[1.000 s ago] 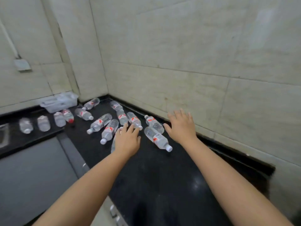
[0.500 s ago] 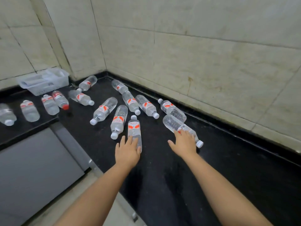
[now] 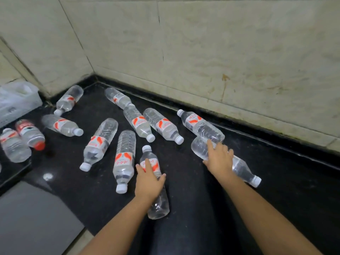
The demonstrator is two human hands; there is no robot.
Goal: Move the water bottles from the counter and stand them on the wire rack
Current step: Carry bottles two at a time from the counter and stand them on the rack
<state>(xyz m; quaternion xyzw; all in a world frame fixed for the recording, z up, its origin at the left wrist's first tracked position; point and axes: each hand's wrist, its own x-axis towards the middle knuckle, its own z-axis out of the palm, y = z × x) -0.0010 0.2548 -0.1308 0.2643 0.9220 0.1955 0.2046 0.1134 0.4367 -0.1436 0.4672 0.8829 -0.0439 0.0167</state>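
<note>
Both hands are down on bottles lying on the black counter [image 3: 202, 208]: my left hand [image 3: 149, 181] is wrapped over the labelled middle of the near bottle [image 3: 156, 203], thumb on one side and fingers curling over the other, and my right hand [image 3: 219, 159] lies across the right-hand bottle [image 3: 242, 169], fingers draped over its barrel, with its white cap pointing away to my right. Whether that right grasp has fully closed underneath I cannot tell, since the palm hides it. About a dozen more bottles lie scattered on their sides toward the corner, among them the one by the wall [image 3: 200, 126], which touches the base end of the bottle under my right hand, and a red-capped bottle [image 3: 30, 134] off to the left near a white plastic basket [image 3: 16, 102]. No wire rack shows in this view, so I judge the carry has not started. These look full of water, so I expect real weight for their size, and thin ribbed walls that give a little if I squeeze hard. Smooth, round plastic will want to roll or slip, so I would grip around the label band at mid-body, where the balance sits, rather than by the neck. Lifting the right one may nudge its touching neighbour into rolling.
</note>
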